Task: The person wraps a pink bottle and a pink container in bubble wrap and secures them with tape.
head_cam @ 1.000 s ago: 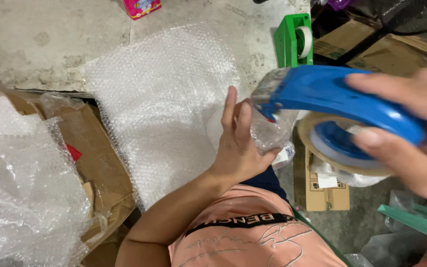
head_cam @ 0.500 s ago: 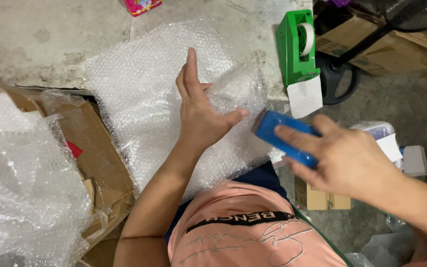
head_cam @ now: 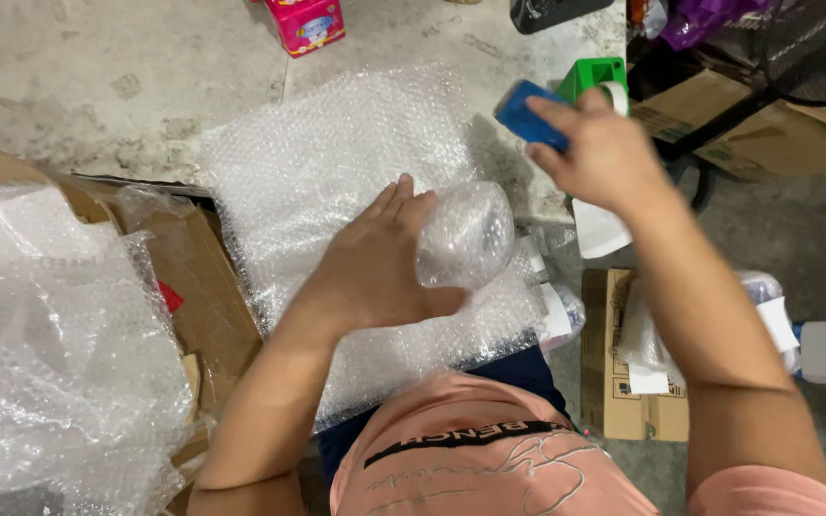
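My left hand [head_cam: 375, 268] grips a small object wrapped in bubble wrap [head_cam: 466, 234], held just above a bubble wrap sheet [head_cam: 336, 162] spread on the concrete floor. My right hand [head_cam: 599, 153] is stretched out to the upper right and holds a blue tape dispenser [head_cam: 528, 115] close to a green tape dispenser [head_cam: 595, 81]. What the wrapped bundle contains cannot be seen.
A pile of bubble wrap [head_cam: 40, 354] lies over an open cardboard box [head_cam: 207, 296] at left. A pink box [head_cam: 310, 21] stands at the top. A small cardboard box [head_cam: 623, 382], white packets and more cartons sit at right.
My right hand has carried the blue tape dispenser away from the bundle, up and to the right towards the green one. My left hand now grips the wrapped bundle over the sheet.
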